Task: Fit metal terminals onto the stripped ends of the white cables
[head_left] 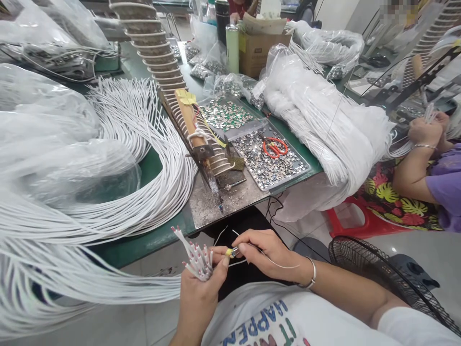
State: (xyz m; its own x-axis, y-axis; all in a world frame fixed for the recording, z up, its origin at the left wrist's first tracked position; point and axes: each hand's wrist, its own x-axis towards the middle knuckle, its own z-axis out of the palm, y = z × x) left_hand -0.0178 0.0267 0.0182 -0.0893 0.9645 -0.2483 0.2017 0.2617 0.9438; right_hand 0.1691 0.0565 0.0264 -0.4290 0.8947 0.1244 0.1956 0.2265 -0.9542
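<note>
My left hand (201, 293) is closed round a bundle of white cables (196, 259), whose cut ends with reddish tips point up. Its thumb and forefinger reach toward my right hand, and a yellow wrap (229, 252) shows at the fingertip. Between the fingertips of both hands sits a small metal connector (235, 252), partly hidden. My right hand (264, 252) pinches at it, closed, and a thin pale wire (277, 264) runs through its fingers. Both hands are in front of the table edge, below a soldering iron (216, 192) clamped with its tip pointing down.
A tray of metal connectors (266, 166) holds red-handled scissors (275, 147); a tray of small green boards (226, 113) lies behind. White cables (173, 178) spread over the left side. Bagged cables (324, 110) overhang the right edge. A black fan (374, 274) and a co-worker's hands (427, 129) are at right.
</note>
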